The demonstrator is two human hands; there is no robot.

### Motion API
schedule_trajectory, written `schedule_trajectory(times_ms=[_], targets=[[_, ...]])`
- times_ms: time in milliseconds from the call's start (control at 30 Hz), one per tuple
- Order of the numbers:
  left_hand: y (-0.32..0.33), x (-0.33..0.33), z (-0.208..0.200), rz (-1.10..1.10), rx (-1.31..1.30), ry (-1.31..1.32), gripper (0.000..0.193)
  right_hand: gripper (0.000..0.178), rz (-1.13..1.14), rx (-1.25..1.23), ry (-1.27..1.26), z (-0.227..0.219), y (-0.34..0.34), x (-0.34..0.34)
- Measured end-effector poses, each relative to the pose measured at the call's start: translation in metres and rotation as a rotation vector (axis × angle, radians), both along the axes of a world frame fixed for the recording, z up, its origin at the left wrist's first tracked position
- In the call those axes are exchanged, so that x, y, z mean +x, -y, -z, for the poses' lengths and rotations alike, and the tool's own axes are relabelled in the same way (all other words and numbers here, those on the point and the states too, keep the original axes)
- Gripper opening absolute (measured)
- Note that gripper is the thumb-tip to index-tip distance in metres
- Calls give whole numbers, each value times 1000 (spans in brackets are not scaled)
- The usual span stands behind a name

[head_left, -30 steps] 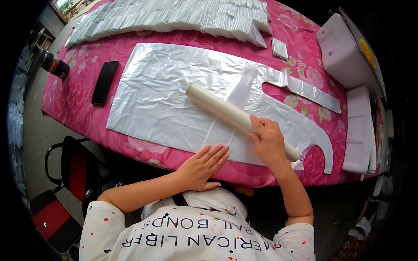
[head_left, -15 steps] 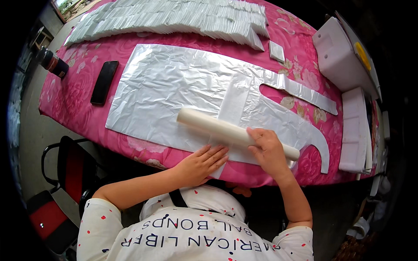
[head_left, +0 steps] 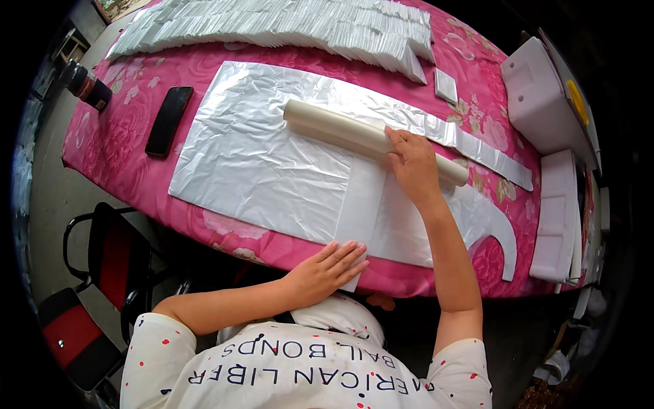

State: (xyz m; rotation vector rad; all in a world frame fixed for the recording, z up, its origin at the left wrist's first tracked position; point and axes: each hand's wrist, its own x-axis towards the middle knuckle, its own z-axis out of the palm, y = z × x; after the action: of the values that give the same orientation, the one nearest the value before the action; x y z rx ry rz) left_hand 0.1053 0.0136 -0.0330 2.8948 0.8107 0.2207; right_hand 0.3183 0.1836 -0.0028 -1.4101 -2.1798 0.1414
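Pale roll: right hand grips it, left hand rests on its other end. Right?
Only the left hand is wrong: the head view shows it on the near end of the pale strip, apart from the pale roll. The right hand does grip the roll.

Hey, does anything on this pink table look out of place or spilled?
Nothing looks spilled. One small white packet lies apart from the packed white rows, and the silvery plastic sheet beneath the pale roll is creased rather than smooth.
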Motion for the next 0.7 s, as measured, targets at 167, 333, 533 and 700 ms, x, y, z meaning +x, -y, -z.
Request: schedule_trajectory(times_ms=[167, 333, 533, 700], targets=[[-16, -14, -8, 123, -108, 102, 50, 48, 6, 4, 27, 1, -14, 4], [-27, -25, -8, 183, -130, 126, 45, 53, -178, 71, 92, -10, 41, -13], [-31, -31, -5, 229, -362, 524, 52, 51, -552, -394, -78, -8, 110, -19], [-47, -31, -16, 254, -274, 494, 61, 41, -440, -257, -84, -2, 126, -21]])
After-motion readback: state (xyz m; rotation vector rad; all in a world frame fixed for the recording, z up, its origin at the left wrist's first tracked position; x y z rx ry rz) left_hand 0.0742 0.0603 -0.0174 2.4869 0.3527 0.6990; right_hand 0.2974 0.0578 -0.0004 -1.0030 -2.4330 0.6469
